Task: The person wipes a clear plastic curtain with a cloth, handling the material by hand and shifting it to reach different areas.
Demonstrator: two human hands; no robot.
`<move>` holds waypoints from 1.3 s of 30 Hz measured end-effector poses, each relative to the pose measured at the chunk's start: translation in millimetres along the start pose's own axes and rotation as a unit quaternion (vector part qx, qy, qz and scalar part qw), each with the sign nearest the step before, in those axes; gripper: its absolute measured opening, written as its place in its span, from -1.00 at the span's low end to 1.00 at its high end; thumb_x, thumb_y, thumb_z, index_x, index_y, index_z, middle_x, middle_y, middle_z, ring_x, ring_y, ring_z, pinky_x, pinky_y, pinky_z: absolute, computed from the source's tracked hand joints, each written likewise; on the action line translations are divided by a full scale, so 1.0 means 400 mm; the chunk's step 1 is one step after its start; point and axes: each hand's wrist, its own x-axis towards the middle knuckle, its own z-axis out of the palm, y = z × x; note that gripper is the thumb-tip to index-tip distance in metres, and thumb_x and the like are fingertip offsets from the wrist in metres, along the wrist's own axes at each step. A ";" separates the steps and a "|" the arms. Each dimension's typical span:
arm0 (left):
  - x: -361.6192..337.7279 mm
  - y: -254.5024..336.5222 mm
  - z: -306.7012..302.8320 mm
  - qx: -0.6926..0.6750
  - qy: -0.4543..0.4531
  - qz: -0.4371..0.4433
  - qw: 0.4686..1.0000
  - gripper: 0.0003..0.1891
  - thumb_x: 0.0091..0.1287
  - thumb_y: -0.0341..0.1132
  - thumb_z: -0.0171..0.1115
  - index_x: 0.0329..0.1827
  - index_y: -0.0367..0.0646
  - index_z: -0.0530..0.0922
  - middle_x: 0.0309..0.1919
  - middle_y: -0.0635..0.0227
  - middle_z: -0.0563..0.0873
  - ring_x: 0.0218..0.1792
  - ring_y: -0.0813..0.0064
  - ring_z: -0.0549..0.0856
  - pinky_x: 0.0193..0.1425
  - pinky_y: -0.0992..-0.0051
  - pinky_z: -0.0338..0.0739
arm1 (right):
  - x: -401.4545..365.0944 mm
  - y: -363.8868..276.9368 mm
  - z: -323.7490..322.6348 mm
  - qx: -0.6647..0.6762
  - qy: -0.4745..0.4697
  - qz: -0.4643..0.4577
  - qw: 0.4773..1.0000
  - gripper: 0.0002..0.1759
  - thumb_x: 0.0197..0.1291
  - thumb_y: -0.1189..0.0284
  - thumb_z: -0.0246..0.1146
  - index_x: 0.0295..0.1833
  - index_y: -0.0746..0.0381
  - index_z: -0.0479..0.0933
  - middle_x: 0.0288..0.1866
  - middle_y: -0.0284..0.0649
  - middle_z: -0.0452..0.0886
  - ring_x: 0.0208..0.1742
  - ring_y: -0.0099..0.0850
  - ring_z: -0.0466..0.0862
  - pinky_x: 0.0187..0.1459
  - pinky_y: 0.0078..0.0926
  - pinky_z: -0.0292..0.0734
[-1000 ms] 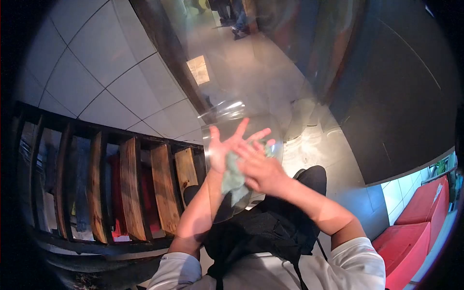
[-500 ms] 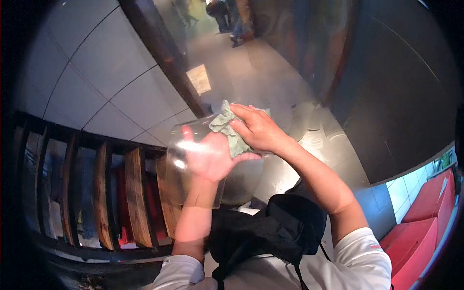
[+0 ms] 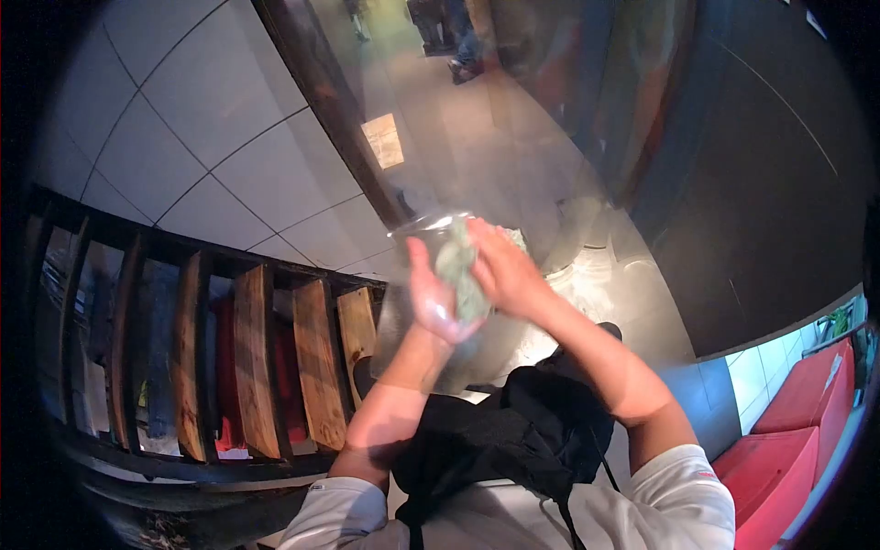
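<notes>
A crumpled pale green cloth (image 3: 462, 275) is in my right hand (image 3: 515, 277), its fingers wrapped over it. My left hand (image 3: 434, 298) faces it from the other side, thumb up and palm turned toward the cloth. A clear, see-through panel (image 3: 414, 228) stands about the hands, with glare along its top edge. My left palm shows through the panel and seems to support it. Both hands are slightly blurred, and the left fingers are partly hidden by the cloth and the right hand.
On the left are wooden stair treads (image 3: 316, 362) in a dark frame beside a white tiled floor (image 3: 243, 170). A dark curved wall (image 3: 752, 183) rises at right, with red seats (image 3: 779, 467) below it. A person (image 3: 449, 37) is far ahead. A black bag (image 3: 513, 426) hangs at my front.
My left hand has moved right and closer to my right hand, and the panel has shifted and tilted with it. The cloth is now pressed between the two hands.
</notes>
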 end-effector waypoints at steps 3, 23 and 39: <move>0.040 -0.091 -0.015 0.148 0.011 0.066 0.987 0.00 0.29 0.60 -0.10 0.61 0.07 0.21 0.60 0.02 0.21 0.59 -0.09 0.22 0.54 -0.41 0.06 | 0.024 -0.019 0.019 0.041 0.026 0.030 0.998 -0.45 0.40 0.28 0.22 0.42 0.28 0.42 0.50 0.08 0.42 0.54 0.06 0.37 0.55 0.11 0.16; -0.010 0.046 -0.012 0.101 -0.296 -0.025 0.949 0.08 0.28 0.66 -0.38 0.71 0.10 0.05 0.62 0.06 0.22 0.61 0.07 0.21 0.67 0.10 0.10 | -0.059 -0.125 0.076 -0.057 -0.021 -0.234 0.970 -0.43 0.22 0.33 0.34 0.35 0.20 0.51 0.56 0.03 0.37 0.62 0.04 0.27 0.58 0.11 0.08; -0.033 0.006 -0.001 0.088 -0.037 0.061 0.994 0.09 0.29 0.66 -0.34 0.72 0.10 -0.05 0.65 -0.02 0.06 0.61 -0.17 0.09 0.61 -0.24 -0.01 | -0.102 0.013 0.084 -0.068 0.048 -0.147 0.986 -0.44 0.18 0.42 0.36 0.35 0.12 0.57 0.53 0.05 0.41 0.59 0.03 0.32 0.55 0.15 0.15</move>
